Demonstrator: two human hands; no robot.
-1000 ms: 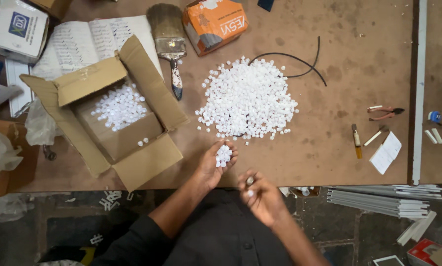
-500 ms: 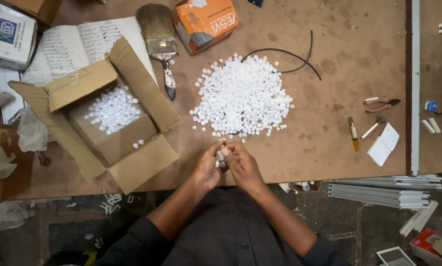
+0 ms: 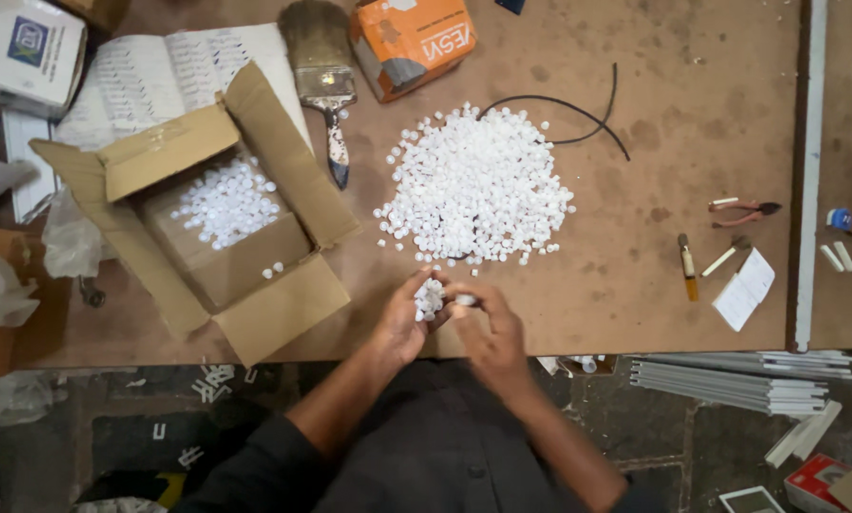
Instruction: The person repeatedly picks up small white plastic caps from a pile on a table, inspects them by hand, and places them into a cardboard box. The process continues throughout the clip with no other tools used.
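At nine o'clock an open cardboard box (image 3: 219, 228) holds small white pieces. At centre lies the white pile (image 3: 475, 185). At six o'clock the left hand (image 3: 402, 321) cups a handful of pieces (image 3: 430, 296), touching the right hand (image 3: 491, 328), which pinches one.

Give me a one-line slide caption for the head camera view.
Two hands, left hand and right hand, meet over small white plastic pieces beside a white heap and open cardboard box.
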